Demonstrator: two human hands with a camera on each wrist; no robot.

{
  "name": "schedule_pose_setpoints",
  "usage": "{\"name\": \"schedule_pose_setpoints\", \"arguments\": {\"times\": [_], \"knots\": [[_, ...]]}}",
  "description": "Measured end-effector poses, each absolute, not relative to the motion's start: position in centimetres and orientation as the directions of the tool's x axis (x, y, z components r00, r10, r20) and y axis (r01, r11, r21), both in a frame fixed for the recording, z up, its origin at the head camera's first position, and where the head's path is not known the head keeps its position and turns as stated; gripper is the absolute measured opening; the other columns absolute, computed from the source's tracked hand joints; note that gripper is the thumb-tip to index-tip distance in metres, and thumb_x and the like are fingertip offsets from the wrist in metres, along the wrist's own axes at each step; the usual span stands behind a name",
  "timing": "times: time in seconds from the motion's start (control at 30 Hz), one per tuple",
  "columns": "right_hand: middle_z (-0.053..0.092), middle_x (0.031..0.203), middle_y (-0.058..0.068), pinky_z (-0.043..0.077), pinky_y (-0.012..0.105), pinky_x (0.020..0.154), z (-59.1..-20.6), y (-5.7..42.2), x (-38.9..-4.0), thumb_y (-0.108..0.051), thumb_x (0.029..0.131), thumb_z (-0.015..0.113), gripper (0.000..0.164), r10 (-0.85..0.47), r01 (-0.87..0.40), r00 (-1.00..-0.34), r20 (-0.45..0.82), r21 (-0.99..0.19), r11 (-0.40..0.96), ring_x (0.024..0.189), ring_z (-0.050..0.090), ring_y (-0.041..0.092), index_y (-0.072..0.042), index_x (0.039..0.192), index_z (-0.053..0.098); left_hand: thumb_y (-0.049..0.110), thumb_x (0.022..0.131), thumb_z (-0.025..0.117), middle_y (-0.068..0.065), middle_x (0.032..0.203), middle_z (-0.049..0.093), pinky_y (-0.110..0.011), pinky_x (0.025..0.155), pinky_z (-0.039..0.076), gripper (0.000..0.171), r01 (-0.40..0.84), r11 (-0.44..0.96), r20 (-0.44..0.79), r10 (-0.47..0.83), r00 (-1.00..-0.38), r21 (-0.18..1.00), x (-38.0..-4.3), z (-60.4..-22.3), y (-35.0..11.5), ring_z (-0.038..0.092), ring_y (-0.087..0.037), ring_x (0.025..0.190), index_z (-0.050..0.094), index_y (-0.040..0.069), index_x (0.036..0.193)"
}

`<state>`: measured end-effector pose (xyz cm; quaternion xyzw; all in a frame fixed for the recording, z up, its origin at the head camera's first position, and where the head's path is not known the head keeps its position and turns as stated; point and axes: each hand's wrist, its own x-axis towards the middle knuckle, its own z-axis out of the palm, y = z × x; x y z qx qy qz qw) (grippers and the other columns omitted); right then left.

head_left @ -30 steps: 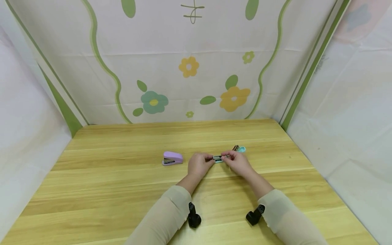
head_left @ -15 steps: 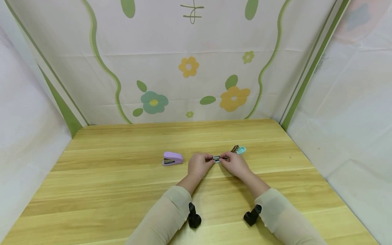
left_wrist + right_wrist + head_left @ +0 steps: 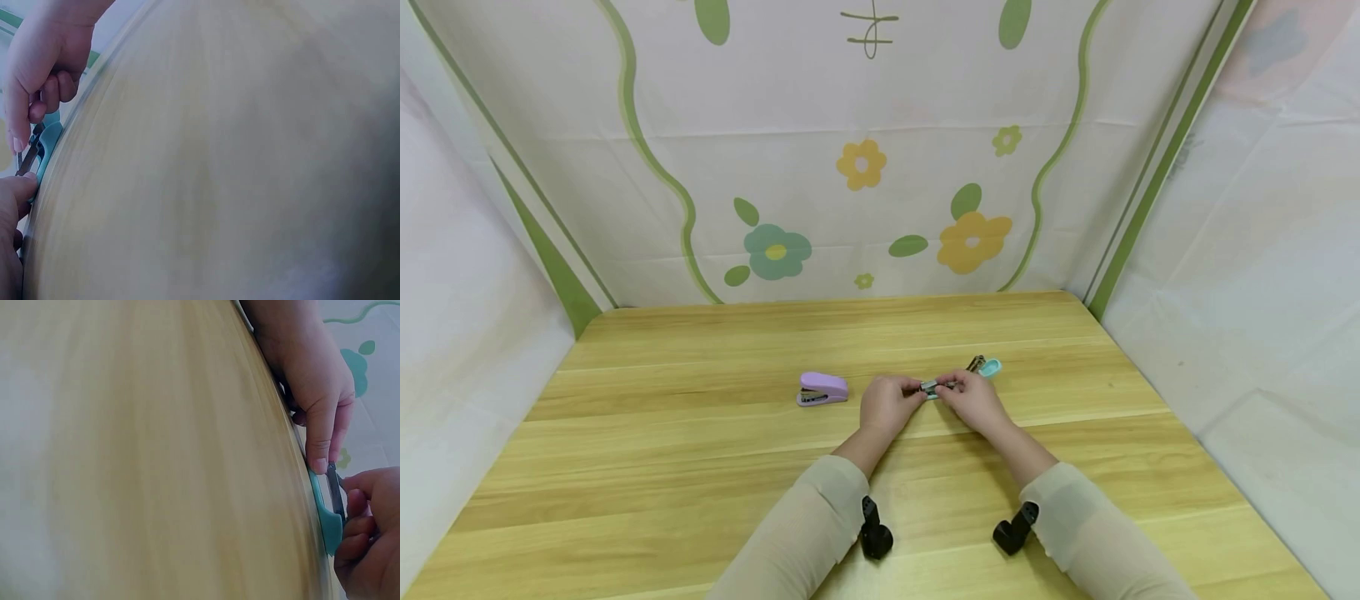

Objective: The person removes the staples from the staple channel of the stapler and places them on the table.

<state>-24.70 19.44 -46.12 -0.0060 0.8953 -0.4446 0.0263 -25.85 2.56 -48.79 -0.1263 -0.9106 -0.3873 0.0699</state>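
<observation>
An opened teal stapler [image 3: 991, 367] lies on the table, its top cover swung up to the right and its metal magazine laid bare. My left hand [image 3: 887, 406] pinches the stapler's left end between thumb and fingertips. With thumb and forefinger, my right hand [image 3: 976, 404] pinches a thin silvery staple strip [image 3: 929, 385] right at the open magazine. The right wrist view shows the teal base [image 3: 330, 531] low against the table, a dark metal rail above it. Fingers hide much of the stapler's middle.
A purple stapler [image 3: 823, 387] stands to the left of my left hand. The wooden table [image 3: 685, 467] backs onto a white flowered cloth [image 3: 880, 100], with more white cloth at both sides. Black wrist cameras [image 3: 876, 533] hang from both sleeves.
My right hand has shifted slightly left, toward the left hand, and the silvery strip now sits slightly tilted over the magazine. My left hand and the purple stapler have stayed put.
</observation>
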Motion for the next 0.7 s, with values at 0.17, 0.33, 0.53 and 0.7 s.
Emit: {"name": "schedule_pose_setpoints", "arguments": {"times": [0.17,0.33,0.53,0.7], "knots": [[0.052,0.061,-0.003,0.036,0.019,0.048,-46.57,19.18,-24.90,-0.019,0.092,0.068,0.018,0.003,0.005,-1.000,-0.004,-0.810,0.586,0.054,0.044,0.010,-0.008,0.106,0.070,0.031,0.088,0.073,0.006,0.099,0.077,-0.032,0.085,0.055,0.019,0.277,0.666,0.218,0.173,-0.961,0.692,-25.88,-48.81,2.60,0.071,-0.013,0.098,0.079,0.019,0.102],[0.050,0.060,-0.002,0.034,0.019,0.046,-46.71,18.96,-24.90,-0.020,0.093,0.068,0.016,0.025,0.001,-1.000,0.016,-0.810,0.587,0.052,0.042,0.011,-0.009,0.104,0.070,0.030,0.088,0.073,0.006,0.099,0.077,-0.032,0.084,0.056,0.019,0.264,0.658,0.202,0.171,-0.964,0.705,-25.89,-48.80,2.66,0.071,-0.014,0.098,0.079,0.019,0.102],[0.046,0.059,-0.003,0.032,0.019,0.045,-46.67,18.84,-24.92,-0.021,0.095,0.064,0.026,-0.002,-0.019,-1.000,0.023,-0.784,0.621,0.050,0.039,0.010,-0.008,0.117,0.068,0.030,0.088,0.074,0.005,0.099,0.077,-0.032,0.083,0.056,0.019,0.266,0.659,0.210,0.165,-0.964,0.704,-25.77,-48.70,2.65,0.071,-0.014,0.097,0.079,0.019,0.102],[0.048,0.061,-0.002,0.034,0.020,0.047,-46.63,18.75,-24.99,-0.020,0.097,0.062,0.026,-0.015,0.003,-1.000,-0.016,-0.777,0.630,0.051,0.040,0.009,-0.009,0.120,0.067,0.030,0.087,0.074,0.005,0.098,0.077,-0.032,0.082,0.056,0.018,0.270,0.660,0.215,0.165,-0.963,0.701,-25.74,-48.72,2.61,0.071,-0.014,0.096,0.079,0.018,0.100]]}}
